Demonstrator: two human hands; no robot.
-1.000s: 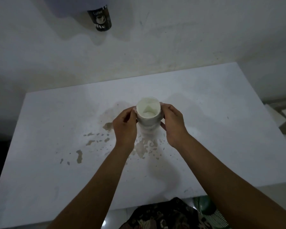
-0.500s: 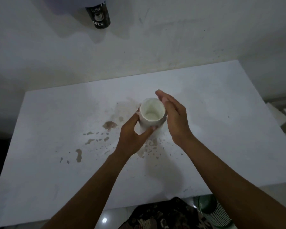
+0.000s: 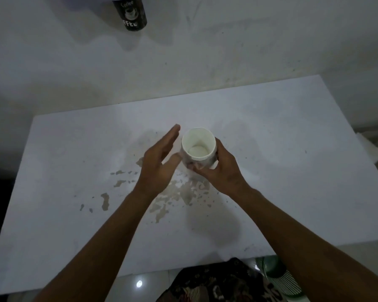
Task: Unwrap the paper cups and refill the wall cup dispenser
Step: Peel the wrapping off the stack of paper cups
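Plainly, from the head view, you have the white paper cup stack (image 3: 198, 147) standing upright over the middle of the white stained tabletop (image 3: 292, 138), mouth up toward the camera, so its long axis runs straight up and down. Your right hand (image 3: 222, 171) curls round its near right side, fingers wrapped under the rim. Your left hand (image 3: 159, 158) is spread flat with straight fingers just left of the stack; whether the thumb touches the wall, you cannot tell from here.

Expect it to be very light and easily crushed: thin paper walls that dent under a squeeze, stiffest at the rolled rim. Any wrap left on it is too faint to make out. Take hold low on the body with a loose, even grip.

Far up on the wall, a black coffee-print cup (image 3: 130, 14) hangs mouth up from the dispenser, which is cut off at the top edge.
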